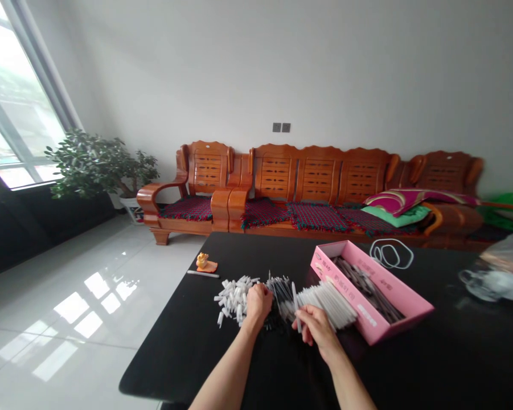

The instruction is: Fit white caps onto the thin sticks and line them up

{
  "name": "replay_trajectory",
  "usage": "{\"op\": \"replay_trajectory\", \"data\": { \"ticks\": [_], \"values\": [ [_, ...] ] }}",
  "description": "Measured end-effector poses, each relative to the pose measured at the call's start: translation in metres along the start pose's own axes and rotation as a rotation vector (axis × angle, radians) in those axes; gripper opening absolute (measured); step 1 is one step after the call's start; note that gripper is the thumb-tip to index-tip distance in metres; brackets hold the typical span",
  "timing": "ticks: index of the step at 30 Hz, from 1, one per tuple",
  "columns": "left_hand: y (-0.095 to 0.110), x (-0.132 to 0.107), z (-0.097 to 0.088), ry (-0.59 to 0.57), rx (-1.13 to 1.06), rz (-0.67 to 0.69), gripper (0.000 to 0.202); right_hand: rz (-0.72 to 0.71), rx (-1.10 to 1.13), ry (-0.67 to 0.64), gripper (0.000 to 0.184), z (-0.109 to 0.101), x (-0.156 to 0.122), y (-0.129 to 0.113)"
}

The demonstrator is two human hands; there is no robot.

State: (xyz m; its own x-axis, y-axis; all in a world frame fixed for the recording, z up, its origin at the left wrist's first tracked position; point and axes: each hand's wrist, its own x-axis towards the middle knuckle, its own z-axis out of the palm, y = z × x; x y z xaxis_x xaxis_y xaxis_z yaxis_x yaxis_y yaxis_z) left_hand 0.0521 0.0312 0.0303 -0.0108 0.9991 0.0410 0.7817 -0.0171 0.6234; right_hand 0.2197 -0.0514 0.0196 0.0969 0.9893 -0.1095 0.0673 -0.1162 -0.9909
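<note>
My right hand (316, 326) is closed on a slim white pen barrel (295, 296), held nearly upright between thumb and fingers. My left hand (259, 302) has its fingers pressed together at the edge of a heap of short white pen caps (234, 296); whatever is in them is hidden. Between the hands lies a bunch of thin dark rods with pale tips (280, 287), which look like pen refills. Beside my right hand, a row of whitish pen barrels (331, 302) rests against the pink box (362, 319).
Dark grey sticks (367, 287) fill part of the pink box. On the black table (183, 341) are a small yellow figurine (202, 260), a lone white stick (202, 274), a white cord (393, 254) and a clear plastic bag (506, 267). A wooden sofa (320, 171) stands behind.
</note>
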Motion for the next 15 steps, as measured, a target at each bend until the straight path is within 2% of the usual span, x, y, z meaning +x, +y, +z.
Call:
{"op": "replay_trajectory", "data": {
  "ticks": [5, 9, 12, 15],
  "values": [
    [-0.007, -0.013, -0.005, 0.036, -0.203, 0.142, 0.014, 0.003, 0.231, -0.011, 0.032, 0.007, 0.010, -0.009],
    [-0.017, -0.030, -0.004, -0.040, -0.444, 0.160, 0.011, 0.012, 0.356, 0.016, 0.036, 0.016, 0.023, -0.022],
    [-0.024, -0.041, -0.007, -0.119, -0.628, 0.161, 0.012, 0.000, 0.432, 0.100, 0.032, 0.022, 0.037, -0.026],
    [-0.031, -0.049, -0.014, -0.196, -0.700, 0.217, 0.014, -0.051, 0.516, 0.167, 0.030, 0.027, 0.051, -0.029]
  ]
}}
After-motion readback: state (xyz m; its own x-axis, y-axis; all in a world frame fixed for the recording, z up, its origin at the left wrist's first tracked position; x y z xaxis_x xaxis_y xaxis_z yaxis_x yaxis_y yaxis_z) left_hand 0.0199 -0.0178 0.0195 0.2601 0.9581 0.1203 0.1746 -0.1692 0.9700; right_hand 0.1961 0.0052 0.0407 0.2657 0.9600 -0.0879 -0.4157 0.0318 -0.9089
